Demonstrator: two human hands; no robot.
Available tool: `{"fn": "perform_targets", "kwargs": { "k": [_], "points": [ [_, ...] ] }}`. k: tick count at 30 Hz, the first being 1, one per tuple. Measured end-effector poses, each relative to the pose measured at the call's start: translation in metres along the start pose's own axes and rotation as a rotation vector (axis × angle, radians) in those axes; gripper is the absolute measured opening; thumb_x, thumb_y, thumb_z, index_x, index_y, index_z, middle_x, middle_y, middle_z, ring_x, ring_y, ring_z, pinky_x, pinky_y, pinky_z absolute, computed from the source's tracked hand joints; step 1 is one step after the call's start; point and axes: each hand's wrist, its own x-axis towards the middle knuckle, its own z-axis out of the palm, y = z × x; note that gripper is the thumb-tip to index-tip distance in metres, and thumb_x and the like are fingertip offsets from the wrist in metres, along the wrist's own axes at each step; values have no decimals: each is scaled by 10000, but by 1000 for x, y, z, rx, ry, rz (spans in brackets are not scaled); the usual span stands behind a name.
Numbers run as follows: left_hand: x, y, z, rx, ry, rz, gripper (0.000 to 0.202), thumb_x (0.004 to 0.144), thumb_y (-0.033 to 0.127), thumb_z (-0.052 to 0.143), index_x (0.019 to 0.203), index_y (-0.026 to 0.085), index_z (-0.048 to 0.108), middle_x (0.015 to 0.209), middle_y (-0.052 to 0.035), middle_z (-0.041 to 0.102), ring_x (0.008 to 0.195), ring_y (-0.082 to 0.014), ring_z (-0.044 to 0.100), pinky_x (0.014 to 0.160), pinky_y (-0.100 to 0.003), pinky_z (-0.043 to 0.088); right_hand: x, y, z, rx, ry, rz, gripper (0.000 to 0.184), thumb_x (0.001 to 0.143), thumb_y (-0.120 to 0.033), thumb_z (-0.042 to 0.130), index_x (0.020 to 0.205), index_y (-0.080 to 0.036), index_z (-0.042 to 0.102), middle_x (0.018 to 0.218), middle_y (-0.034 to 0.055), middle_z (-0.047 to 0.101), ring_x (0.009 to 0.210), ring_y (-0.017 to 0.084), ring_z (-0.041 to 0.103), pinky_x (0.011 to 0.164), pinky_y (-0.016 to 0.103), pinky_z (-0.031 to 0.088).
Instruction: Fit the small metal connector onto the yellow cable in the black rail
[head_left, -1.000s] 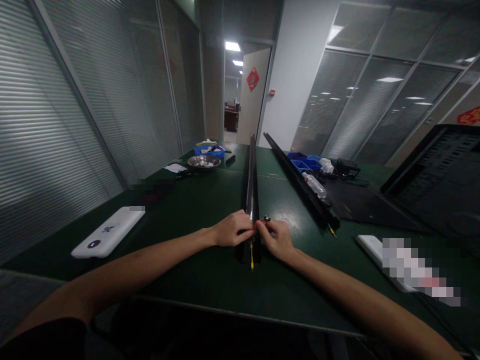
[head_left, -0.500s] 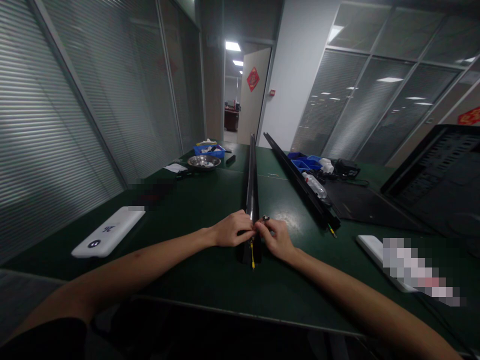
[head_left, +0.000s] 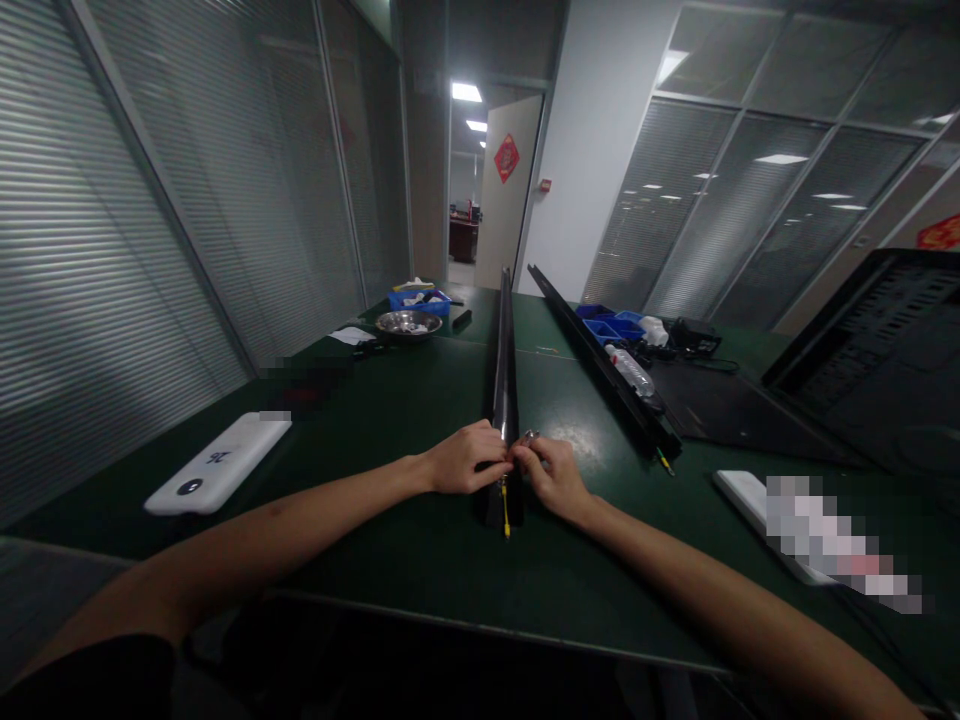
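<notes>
A long black rail lies lengthwise down the middle of the green table, running away from me. My left hand is closed on the rail's near end from the left. My right hand pinches a small metal part against the rail's right side, fingers curled. A thin yellow wire hangs out of the rail's near end, just below both hands.
A second black rail lies to the right with a plastic bottle beside it. A white power bank sits at the left. A steel bowl, blue bins and a dark panel stand farther back.
</notes>
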Motion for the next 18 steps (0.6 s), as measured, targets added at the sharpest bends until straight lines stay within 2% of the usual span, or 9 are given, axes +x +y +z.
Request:
{"fn": "perform_targets", "kwargs": {
  "k": [18],
  "points": [
    [0,0,1,35,-2,11,238,1034,248,465,881,160,625,827,-54,649,863,-204,588,839,-355,405,1,-1,1,-23,3,-36,314,1046,-314,453,813,-186,619,720,36,655,636,167,624,622,268,451]
  ]
}}
